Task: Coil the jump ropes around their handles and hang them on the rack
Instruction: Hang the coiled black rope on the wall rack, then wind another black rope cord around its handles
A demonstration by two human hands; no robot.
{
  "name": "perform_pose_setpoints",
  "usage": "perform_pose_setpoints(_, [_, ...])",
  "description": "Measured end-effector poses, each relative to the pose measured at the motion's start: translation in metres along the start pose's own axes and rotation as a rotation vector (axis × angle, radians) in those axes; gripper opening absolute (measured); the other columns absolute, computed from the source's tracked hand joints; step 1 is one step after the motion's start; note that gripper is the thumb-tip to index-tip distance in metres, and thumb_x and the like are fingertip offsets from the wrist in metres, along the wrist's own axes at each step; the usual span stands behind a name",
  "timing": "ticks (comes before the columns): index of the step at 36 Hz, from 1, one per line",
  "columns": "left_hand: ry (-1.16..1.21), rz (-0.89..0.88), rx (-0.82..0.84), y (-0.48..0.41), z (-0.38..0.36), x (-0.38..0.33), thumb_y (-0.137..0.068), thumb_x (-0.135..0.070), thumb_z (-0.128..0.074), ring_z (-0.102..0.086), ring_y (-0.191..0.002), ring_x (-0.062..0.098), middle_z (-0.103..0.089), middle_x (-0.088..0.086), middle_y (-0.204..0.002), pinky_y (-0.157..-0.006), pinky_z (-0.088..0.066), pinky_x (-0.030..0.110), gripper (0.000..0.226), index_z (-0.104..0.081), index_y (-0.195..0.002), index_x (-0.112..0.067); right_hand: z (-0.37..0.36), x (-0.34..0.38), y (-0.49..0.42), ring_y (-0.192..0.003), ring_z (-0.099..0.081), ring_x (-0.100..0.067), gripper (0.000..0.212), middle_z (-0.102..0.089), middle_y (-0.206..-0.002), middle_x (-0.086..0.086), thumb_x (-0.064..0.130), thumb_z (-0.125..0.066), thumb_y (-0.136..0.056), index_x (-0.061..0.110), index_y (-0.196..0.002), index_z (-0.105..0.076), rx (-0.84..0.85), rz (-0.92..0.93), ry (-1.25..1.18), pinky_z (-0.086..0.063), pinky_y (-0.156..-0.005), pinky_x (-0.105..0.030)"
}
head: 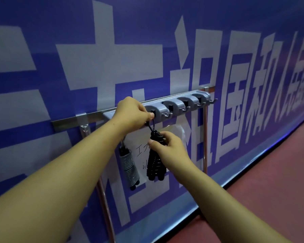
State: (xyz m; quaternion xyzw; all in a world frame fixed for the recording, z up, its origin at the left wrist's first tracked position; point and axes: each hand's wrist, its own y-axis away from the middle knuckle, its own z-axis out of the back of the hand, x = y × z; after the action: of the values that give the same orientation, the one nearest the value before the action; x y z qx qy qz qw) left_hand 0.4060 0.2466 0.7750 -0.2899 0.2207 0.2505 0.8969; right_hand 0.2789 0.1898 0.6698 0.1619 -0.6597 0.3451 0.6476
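While the right hand [167,146] pinches the top of the black coiled rope [154,163], thumb and fingers clamped on it, apparently to take its weight, the left hand [133,113] pinches its loop [151,127] at a hook on the rack [175,106], likely to seat it. Two coiled ropes show: this one and a grey rope [130,163] hanging just left. Four holders are visible on the rack.

Grey plastic rack [175,106] on a metal rail [68,120], with a row of round holders [172,106] and small hooks [167,115]. Below its left end, a grey-coiled jump rope [129,165]; just beside, a black-coiled jump rope [155,163], loop up at the first holder.
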Motion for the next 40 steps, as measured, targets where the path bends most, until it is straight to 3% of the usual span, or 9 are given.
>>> perform_pose_setpoints(6, [-0.034, 0.029, -0.073, -0.002, 0.004, -0.001, -0.092, -0.024, -0.072, -0.060, -0.052, 0.005, -0.069, 0.000, -0.068, -0.046, -0.041, 0.017, 0.016, -0.079, -0.081, -0.014, 0.002, -0.013, -0.007, -0.100, -0.070, -0.021, 0.033, -0.071, -0.108, 0.000, 0.023, -0.071, -0.093, 0.024, -0.124, -0.061, 0.073, -0.098, 0.109, -0.060, -0.087, -0.041])
perform_pose_setpoints(10, [-0.025, -0.100, -0.198, 0.016, 0.004, -0.006, -0.092, -0.022, -0.068, -0.066, -0.072, 0.011, -0.072, -0.001, -0.077, -0.065, -0.053, 0.026, 0.015, -0.079, -0.084, -0.015, 0.016, -0.011, 0.005, -0.115, -0.064, -0.022, 0.063, -0.058, -0.137, -0.005, 0.019, -0.071, -0.093, 0.019, -0.150, -0.042, 0.094, -0.153, 0.161, -0.051, -0.068, -0.018])
perform_pose_setpoints(14, [0.076, -0.211, -0.179, 0.050, -0.013, -0.031, -0.091, -0.026, -0.069, -0.062, -0.064, 0.011, -0.067, -0.002, -0.065, -0.062, -0.048, 0.027, 0.023, -0.073, -0.072, -0.014, 0.045, -0.002, 0.029, -0.097, -0.067, -0.014, 0.039, -0.067, -0.114, -0.001, 0.024, -0.072, -0.093, 0.017, -0.129, -0.059, 0.063, -0.177, 0.234, -0.049, -0.068, -0.023])
perform_pose_setpoints(19, [0.180, -0.267, 0.074, 0.100, -0.077, -0.072, -0.091, -0.021, -0.065, -0.053, -0.055, 0.013, -0.062, 0.003, -0.061, -0.055, -0.044, 0.027, 0.024, -0.064, -0.070, -0.009, 0.105, -0.009, 0.085, -0.081, -0.070, -0.020, 0.003, -0.071, -0.083, -0.004, 0.019, -0.069, -0.091, 0.018, -0.089, -0.067, -0.035, -0.176, 0.345, -0.049, -0.059, -0.026])
perform_pose_setpoints(25, [0.145, -0.271, 0.470, 0.169, -0.206, -0.119, -0.090, -0.015, -0.063, -0.057, -0.049, 0.014, -0.068, 0.012, -0.064, -0.047, -0.045, 0.023, 0.023, -0.069, -0.071, -0.005, 0.223, -0.078, 0.190, -0.072, -0.059, -0.022, 0.023, -0.071, -0.088, -0.024, 0.017, -0.063, -0.088, -0.003, -0.099, -0.068, -0.104, -0.495, 0.481, -0.044, -0.057, -0.028])
perform_pose_setpoints(32, [0.103, -0.309, 0.854, 0.233, -0.380, -0.168, -0.090, -0.017, -0.063, -0.072, -0.074, 0.026, -0.075, 0.007, -0.071, -0.076, -0.058, 0.040, 0.025, -0.073, -0.068, -0.013, 0.363, -0.178, 0.318, -0.070, -0.059, -0.023, 0.025, -0.073, -0.100, -0.027, 0.022, -0.060, -0.084, 0.000, -0.092, -0.069, -0.306, -0.839, 0.487, -0.042, -0.061, -0.034])
perform_pose_setpoints(34, [0.083, -0.319, 0.974, 0.254, -0.438, -0.183, -0.087, -0.015, -0.061, -0.073, -0.083, 0.028, -0.077, 0.006, -0.084, -0.078, -0.059, 0.040, 0.016, -0.076, -0.082, -0.016, 0.396, -0.210, 0.344, -0.070, -0.058, -0.024, 0.026, -0.073, -0.090, -0.026, 0.019, -0.060, -0.085, -0.004, -0.094, -0.068, -0.365, -0.899, 0.447, -0.041, -0.061, -0.035])
perform_pose_setpoints(37, [0.019, -0.369, 1.121, 0.287, -0.525, -0.193, -0.087, -0.009, -0.060, -0.069, -0.101, 0.028, -0.074, 0.011, -0.110, -0.090, -0.054, 0.034, 0.037, -0.068, -0.123, -0.009, 0.439, -0.263, 0.371, -0.068, -0.055, -0.024, 0.030, -0.065, -0.079, -0.015, 0.018, -0.060, -0.088, -0.009, -0.099, -0.068, -0.401, -0.988, 0.411, -0.042, -0.060, -0.036])
perform_pose_setpoints(40, [-0.097, -0.423, 1.295, 0.323, -0.606, -0.191, -0.088, -0.016, -0.061, -0.069, -0.095, 0.027, -0.074, 0.007, -0.097, -0.083, -0.052, 0.028, 0.025, -0.071, -0.110, -0.010, 0.477, -0.326, 0.391, -0.063, -0.054, -0.025, 0.032, -0.062, -0.073, -0.014, 0.022, -0.060, -0.087, -0.008, -0.096, -0.068, -0.381, -1.094, 0.406, -0.044, -0.058, -0.037])
